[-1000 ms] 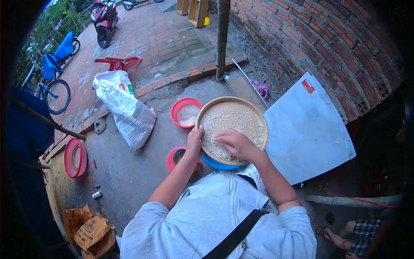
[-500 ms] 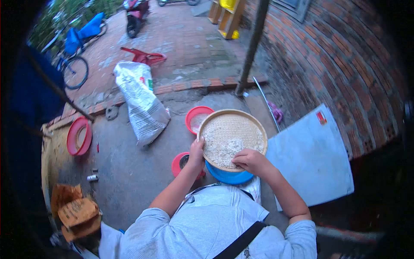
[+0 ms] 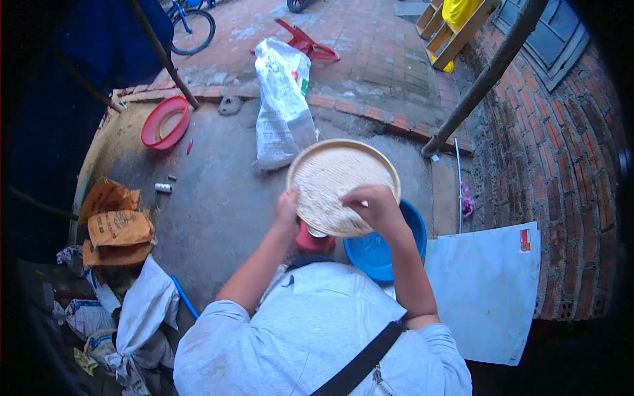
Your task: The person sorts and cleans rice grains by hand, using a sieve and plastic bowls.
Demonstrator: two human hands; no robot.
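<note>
A round woven winnowing tray (image 3: pixel 343 143) of pale whitish grain (image 3: pixel 327 175) is held up in front of my body. At its lower left rim my left hand (image 3: pixel 286 210) is closed, gripping the edge. My right hand (image 3: pixel 375 203) hovers over the right part of the grain with its fingers bent together; whatever is in them is too small to make out. Under the tray's right side a blue basin (image 3: pixel 373 259) is partly covered. Below its lower edge a red container (image 3: pixel 313 243) shows only in part.
A white sack (image 3: pixel 285 105) lies ahead, near a red plastic chair (image 3: pixel 307 43). A pink-red basin (image 3: pixel 165 123) is on the floor at left, with brown bags (image 3: pixel 119 228) nearer. A white board (image 3: pixel 482 290) lies at right by the brick wall (image 3: pixel 561 165). A wooden pole (image 3: pixel 489 76) stands ahead.
The view has swung left. The tray has shifted left off the blue basin and covers the farther red basin. My right hand has lifted from the grain, which looks more evenly spread.
</note>
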